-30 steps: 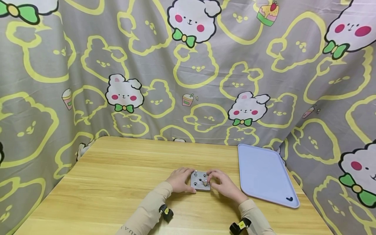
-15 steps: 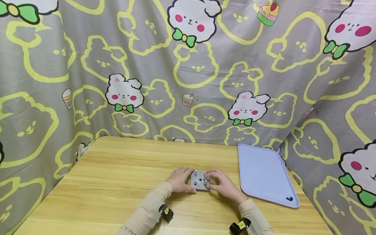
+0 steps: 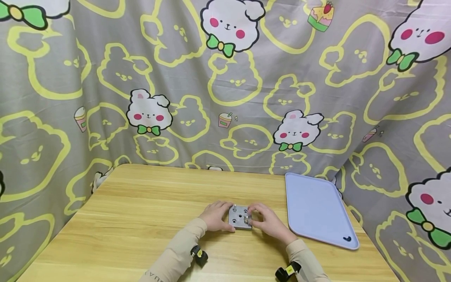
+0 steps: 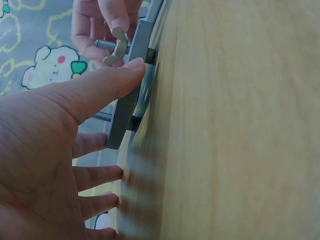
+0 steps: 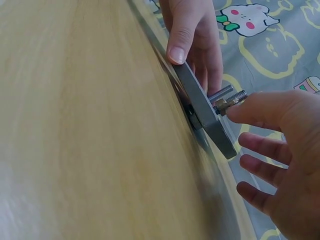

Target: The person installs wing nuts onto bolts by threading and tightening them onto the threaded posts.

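Note:
A square grey metal plate [image 3: 238, 225] with several holes lies on the wooden table. My left hand [image 3: 214, 217] grips its left side, thumb at the near edge and fingers toward the far edge. One bolt [image 3: 235, 208] stands up at the plate's far left corner. Near the right side a wing nut [image 4: 119, 46] sits on a second bolt [image 4: 104, 44], whose threaded end sticks out past it. My right hand [image 3: 267, 220] has its thumb on the wing nut and the forefinger close around it. In the right wrist view the other fingers are spread apart. Bolt heads [image 4: 134, 123] raise the plate slightly.
A pale blue tray [image 3: 317, 207] lies at the table's right side, with a small black mark or piece [image 3: 347, 238] at its near corner. A patterned curtain [image 3: 190, 78] hangs behind the wooden table [image 3: 141, 203] and at both sides.
My right thumb and forefinger have closed in on the wing nut and then shifted slightly around it, the forefinger drawing back a little. The left hand and plate stay in place.

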Demonstrator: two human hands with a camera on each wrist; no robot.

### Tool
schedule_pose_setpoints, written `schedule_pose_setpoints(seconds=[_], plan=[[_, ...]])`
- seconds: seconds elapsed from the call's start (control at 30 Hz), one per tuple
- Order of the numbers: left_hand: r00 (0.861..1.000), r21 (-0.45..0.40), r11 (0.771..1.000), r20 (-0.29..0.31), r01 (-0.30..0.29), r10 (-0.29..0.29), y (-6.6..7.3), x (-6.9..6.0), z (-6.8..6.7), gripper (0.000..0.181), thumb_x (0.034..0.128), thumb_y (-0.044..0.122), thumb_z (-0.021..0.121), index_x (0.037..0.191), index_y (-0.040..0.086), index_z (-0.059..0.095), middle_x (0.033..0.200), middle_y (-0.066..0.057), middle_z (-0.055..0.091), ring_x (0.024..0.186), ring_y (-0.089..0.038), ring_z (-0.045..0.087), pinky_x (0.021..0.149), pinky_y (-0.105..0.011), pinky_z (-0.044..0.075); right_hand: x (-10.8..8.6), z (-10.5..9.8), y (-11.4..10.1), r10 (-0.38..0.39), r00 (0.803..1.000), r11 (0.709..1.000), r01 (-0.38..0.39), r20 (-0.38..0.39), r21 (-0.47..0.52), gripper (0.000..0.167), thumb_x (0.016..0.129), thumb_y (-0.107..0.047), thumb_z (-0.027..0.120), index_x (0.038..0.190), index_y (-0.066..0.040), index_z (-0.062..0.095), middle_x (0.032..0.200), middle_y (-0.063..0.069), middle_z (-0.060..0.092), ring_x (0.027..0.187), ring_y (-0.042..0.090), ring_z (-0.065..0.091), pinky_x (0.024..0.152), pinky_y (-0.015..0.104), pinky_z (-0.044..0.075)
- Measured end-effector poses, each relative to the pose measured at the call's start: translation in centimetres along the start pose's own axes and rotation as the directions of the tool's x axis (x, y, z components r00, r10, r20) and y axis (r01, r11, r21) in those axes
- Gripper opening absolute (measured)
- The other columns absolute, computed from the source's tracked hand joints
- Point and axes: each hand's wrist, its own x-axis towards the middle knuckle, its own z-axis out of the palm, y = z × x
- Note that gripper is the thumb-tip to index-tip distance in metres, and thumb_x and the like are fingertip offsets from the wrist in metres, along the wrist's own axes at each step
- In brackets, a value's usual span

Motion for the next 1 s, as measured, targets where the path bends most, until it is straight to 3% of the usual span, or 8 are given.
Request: schedule_pose_setpoints(seconds=[0.13,0.23,0.33,0.47,0.6,0.7,0.83,1.0], plan=[[1.000,-0.004,1.000,-0.002,-0.004,0.004,-0.01,0.01,-0.01,0.092,0.0723,0.054,0.078,0.146,0.014,0.042,0.145,-0.012,0.049,0.138,-0.038,0.041,0.114,-0.058,0.031,-0.05,-0.15,-0.04,0.001,1.000,1.000,-0.001,0.018,-0.017,0.041,0.083,-0.018,0.075,0.122,-0.014,0.062,0.124,0.005,0.063,0.118,0.029,0.058,0.100,0.056,0.048],[1.000,0.004,1.000,-0.003,-0.002,0.002,0.02,0.03,-0.03,0.092,0.0720,0.055,0.078,0.146,0.014,0.042,0.145,-0.011,0.050,0.137,-0.037,0.042,0.114,-0.057,0.032,-0.07,-0.21,-0.12,0.000,0.999,1.000,0.001,0.035,-0.024,0.047,0.083,-0.019,0.076,0.128,-0.013,0.061,0.128,0.006,0.062,0.120,0.030,0.057,0.104,0.056,0.045],[1.000,0.008,1.000,-0.001,0.003,-0.003,0.03,0.07,-0.06,0.092,0.0716,0.056,0.078,0.146,0.015,0.042,0.145,-0.010,0.050,0.137,-0.035,0.042,0.114,-0.056,0.032,-0.08,-0.18,-0.16,-0.010,0.999,0.999,0.012,0.039,-0.035,0.039,0.082,-0.017,0.075,0.120,-0.014,0.065,0.128,0.008,0.061,0.121,0.032,0.057,0.105,0.058,0.042],[1.000,0.007,1.000,-0.004,0.003,-0.003,-0.03,0.09,0.01,0.093,0.0712,0.056,0.078,0.146,0.015,0.042,0.145,-0.011,0.050,0.137,-0.036,0.042,0.114,-0.056,0.032,-0.04,-0.07,-0.14,-0.008,1.000,1.000,0.009,0.027,-0.030,0.018,0.083,-0.008,0.071,0.098,-0.017,0.067,0.126,0.011,0.062,0.119,0.035,0.057,0.105,0.060,0.041],[1.000,0.007,1.000,-0.008,0.002,-0.002,-0.06,0.09,0.05,0.093,0.0707,0.056,0.078,0.146,0.015,0.042,0.145,-0.011,0.050,0.138,-0.037,0.041,0.114,-0.057,0.032,-0.03,0.00,-0.16,0.015,1.000,1.000,-0.015,0.018,-0.005,0.022,0.080,0.003,0.064,0.082,-0.020,0.062,0.124,0.012,0.062,0.119,0.037,0.056,0.106,0.062,0.040],[1.000,0.004,1.000,-0.004,0.004,-0.004,-0.02,0.08,0.02,0.092,0.0711,0.056,0.078,0.146,0.015,0.042,0.145,-0.011,0.050,0.138,-0.038,0.041,0.114,-0.057,0.031,-0.02,0.00,-0.18,0.019,1.000,1.000,-0.019,0.018,0.000,0.023,0.080,0.002,0.064,0.079,-0.020,0.061,0.124,0.013,0.062,0.119,0.037,0.056,0.105,0.062,0.040],[1.000,0.002,1.000,0.000,0.007,-0.007,0.01,0.05,0.00,0.092,0.0715,0.057,0.077,0.146,0.015,0.042,0.146,-0.010,0.049,0.139,-0.037,0.040,0.115,-0.057,0.031,-0.02,0.00,-0.13,0.028,0.999,1.000,-0.028,0.017,-0.001,0.016,0.084,-0.010,0.072,0.095,-0.016,0.063,0.124,0.010,0.063,0.119,0.035,0.057,0.104,0.059,0.043],[1.000,0.003,1.000,0.003,0.007,-0.007,0.01,0.01,0.01,0.092,0.0716,0.056,0.078,0.146,0.015,0.042,0.146,-0.010,0.049,0.139,-0.037,0.040,0.115,-0.057,0.030,-0.14,0.00,-0.01,0.033,0.999,0.999,-0.033,0.018,-0.017,0.047,0.084,-0.020,0.076,0.127,-0.011,0.059,0.128,0.007,0.062,0.121,0.032,0.056,0.103,0.057,0.045]])
